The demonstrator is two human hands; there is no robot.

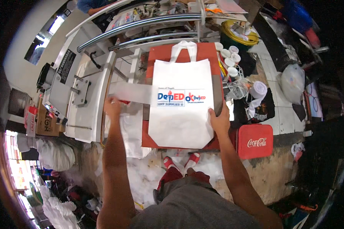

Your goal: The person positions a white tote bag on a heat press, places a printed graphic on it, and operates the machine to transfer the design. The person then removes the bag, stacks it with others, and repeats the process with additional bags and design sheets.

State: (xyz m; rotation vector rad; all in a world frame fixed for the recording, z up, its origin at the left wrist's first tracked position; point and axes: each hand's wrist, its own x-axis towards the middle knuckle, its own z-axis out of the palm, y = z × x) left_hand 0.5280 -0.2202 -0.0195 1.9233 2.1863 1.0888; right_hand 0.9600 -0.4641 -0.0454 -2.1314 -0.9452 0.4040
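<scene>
A white fabric tote bag (181,128) lies flat, its handles pointing away from me, on a red board (160,55). Blue and red print crosses its middle. My left hand (112,107), left of the board, has its fingers closed at the outer end of a pale, see-through sheet (132,92). That sheet is smeared by motion, and its inner end reaches the bag's left edge beside the print. My right hand (220,119) is at the bag's right edge, thumb over the fabric; its other fingers are partly hidden.
A white press machine (82,114) stands left, with metal bars (141,24) beyond. Rightward are white rolls (233,57), a yellow-rimmed bin (227,28), and a red box (255,141). More white material (135,133) hangs left of the board. Another person's sleeve (88,5) shows at the far left.
</scene>
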